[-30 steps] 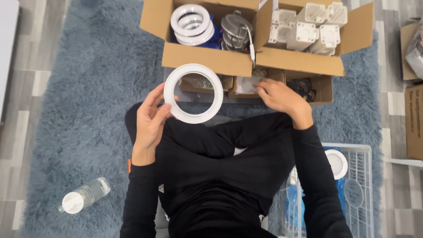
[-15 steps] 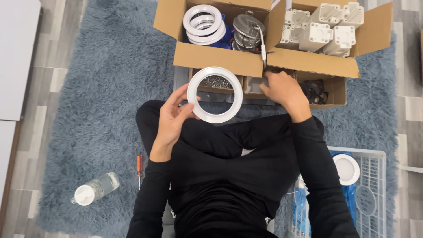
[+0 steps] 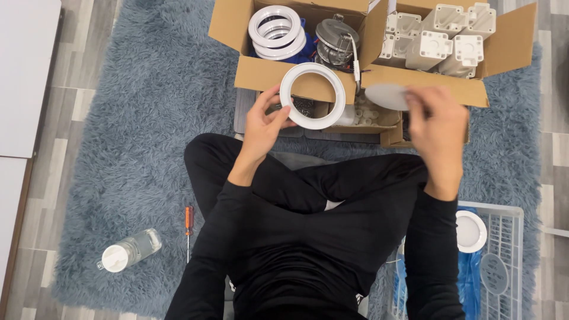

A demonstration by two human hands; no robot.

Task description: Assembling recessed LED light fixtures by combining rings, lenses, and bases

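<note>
The person sits cross-legged on a shaggy blue-grey rug (image 3: 118, 118). The left hand (image 3: 264, 127) pinches a white ring (image 3: 312, 96) by its lower left edge, thumb on the face, holding it up in front of the open cardboard box (image 3: 267, 74). The right hand (image 3: 438, 133) holds a pale round disc (image 3: 386, 95) at its right edge, fingers closed on it; the hand is blurred. The disc sits just beside the ring, not touching. In the box lie more white rings (image 3: 275, 29) and white plastic housings (image 3: 441, 41). A clear bottle (image 3: 130, 250) and an orange-handled screwdriver (image 3: 188, 228) lie on the rug to the left, a white wire basket (image 3: 504, 261) to the right.
</note>
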